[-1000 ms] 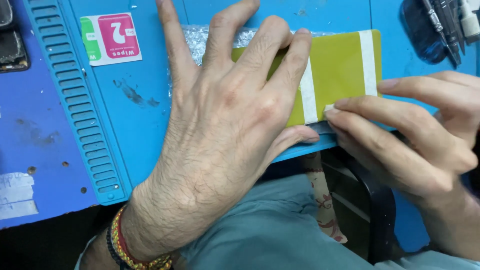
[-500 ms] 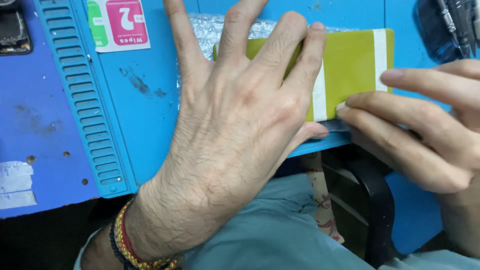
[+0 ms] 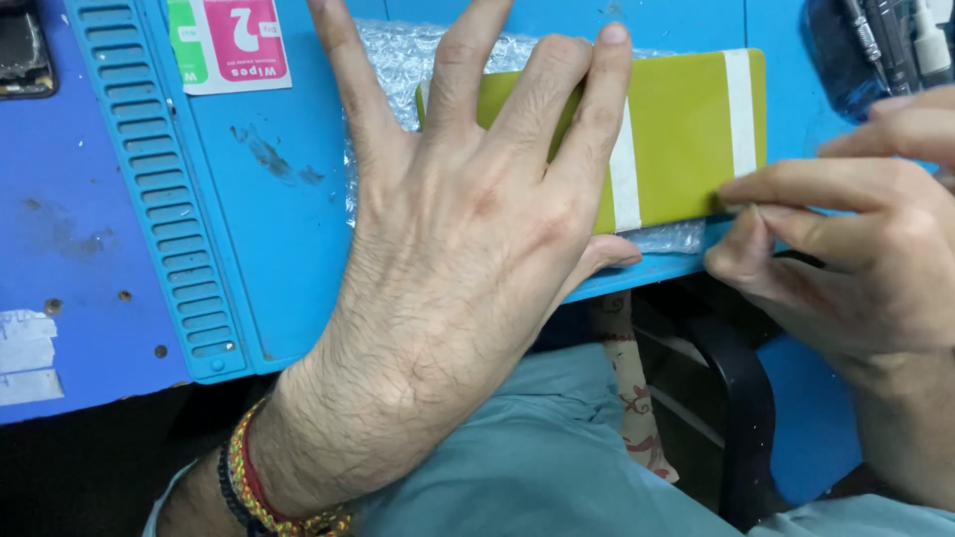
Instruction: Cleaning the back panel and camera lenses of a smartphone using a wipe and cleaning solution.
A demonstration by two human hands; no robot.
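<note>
Left hand [image 3: 468,239] lies flat, fingers spread wide, pressing down on a smooth olive-green rectangular panel [image 3: 676,139] with two white stripes. The panel sits at one o'clock from that hand, on crinkly bubble wrap [image 3: 398,60] over a ribbed blue rubber mat [image 3: 249,229]. Right hand [image 3: 846,259], at three o'clock, has thumb and forefinger pinched together at the panel's lower right corner. A pink-and-green wipes packet [image 3: 234,45] rests at eleven o'clock.

A flat panel [image 3: 686,139] lay on bubble wrap [image 3: 398,70], which lay on a mat [image 3: 288,259] at the table's near edge. The left hand [image 3: 468,229] lay on the panel's left part; the right hand [image 3: 846,249] touched its near right corner. A wipes packet [image 3: 229,45] lay far left, tools [image 3: 885,45] far right.
</note>
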